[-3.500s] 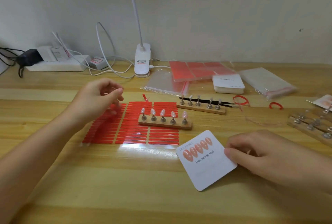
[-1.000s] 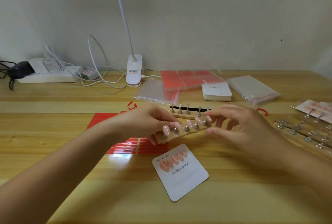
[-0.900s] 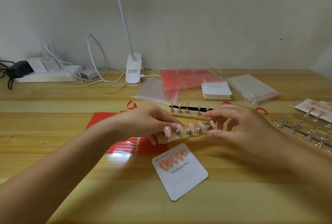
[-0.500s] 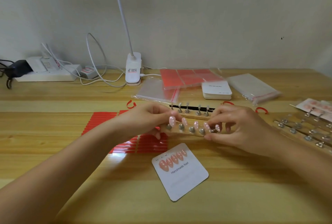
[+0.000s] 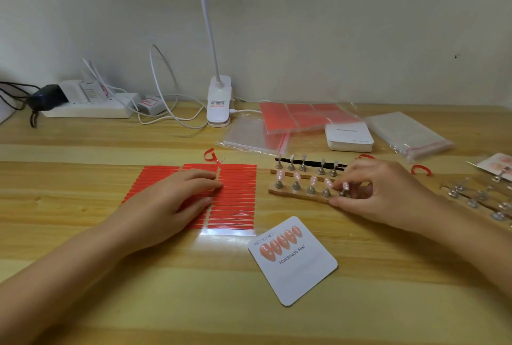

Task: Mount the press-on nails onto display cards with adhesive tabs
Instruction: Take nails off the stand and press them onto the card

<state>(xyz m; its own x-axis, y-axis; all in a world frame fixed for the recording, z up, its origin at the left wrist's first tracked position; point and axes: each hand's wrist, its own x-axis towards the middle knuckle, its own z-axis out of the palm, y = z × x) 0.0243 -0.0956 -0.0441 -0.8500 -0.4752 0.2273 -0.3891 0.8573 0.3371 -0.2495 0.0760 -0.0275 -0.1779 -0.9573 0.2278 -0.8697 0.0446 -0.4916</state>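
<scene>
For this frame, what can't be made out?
- Head view: red strips under the left hand, covered by it.
- Right hand fingers hide whether the rightmost nail is gripped.
- Small print on the display card, too small.
- Holders far right, cut by the edge.

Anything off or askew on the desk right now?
Minor only. Red liner curls lie loose: one at the tab sheet's top edge, another right of the right hand. The card sits rotated, and its lower half is bare. Nothing spilled or broken.
</scene>
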